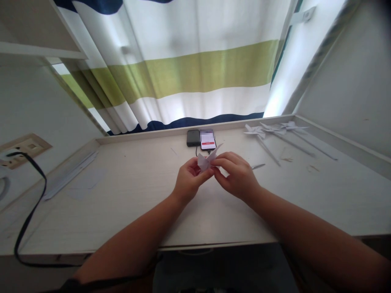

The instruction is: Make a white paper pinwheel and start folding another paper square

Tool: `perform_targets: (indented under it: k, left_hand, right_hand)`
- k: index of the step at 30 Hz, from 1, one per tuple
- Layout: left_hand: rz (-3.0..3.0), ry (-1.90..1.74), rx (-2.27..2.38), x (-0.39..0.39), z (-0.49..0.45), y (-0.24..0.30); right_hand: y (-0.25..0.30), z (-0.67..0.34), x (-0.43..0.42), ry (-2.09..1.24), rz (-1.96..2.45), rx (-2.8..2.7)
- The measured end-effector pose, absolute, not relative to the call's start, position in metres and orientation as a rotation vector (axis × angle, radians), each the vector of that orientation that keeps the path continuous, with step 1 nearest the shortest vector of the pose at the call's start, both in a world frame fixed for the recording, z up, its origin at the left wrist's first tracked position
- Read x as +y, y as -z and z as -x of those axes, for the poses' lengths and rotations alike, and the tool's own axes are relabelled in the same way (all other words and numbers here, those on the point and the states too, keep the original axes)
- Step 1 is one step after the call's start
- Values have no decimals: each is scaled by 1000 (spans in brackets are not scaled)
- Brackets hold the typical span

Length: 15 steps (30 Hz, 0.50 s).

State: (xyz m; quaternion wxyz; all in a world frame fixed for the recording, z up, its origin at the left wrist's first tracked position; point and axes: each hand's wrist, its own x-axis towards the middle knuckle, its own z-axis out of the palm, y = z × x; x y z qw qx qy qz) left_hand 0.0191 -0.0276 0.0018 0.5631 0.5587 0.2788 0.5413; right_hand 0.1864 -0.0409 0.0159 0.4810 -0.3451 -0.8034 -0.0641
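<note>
A small piece of folded white paper (204,162) with pointed flaps is held up over the middle of the desk. My left hand (188,182) pinches it from the left, thumb in front and fingers partly hidden behind. On the other side my right hand (238,176) grips one flap between thumb and fingertips. Just behind the paper lie a phone (208,139) with a lit screen and a dark power bank (193,138). A thin metallic tool (258,166), its kind unclear, shows beside my right hand.
Several white folded-paper flowers (255,130) with long paper stems (269,150) lie at the back right. Brownish scraps (313,168) are near them. White paper strips (71,175) and sheets (91,179) lie left. A black cable (32,211) hangs from the wall socket (27,150).
</note>
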Motion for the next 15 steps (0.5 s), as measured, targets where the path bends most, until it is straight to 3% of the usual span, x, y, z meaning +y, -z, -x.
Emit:
perform_targets:
  k: [15]
  left_hand:
    - [-1353,-1292,721,-29,-19,-6]
  right_hand:
    - [-19,-190,-41,-187,843,-1836]
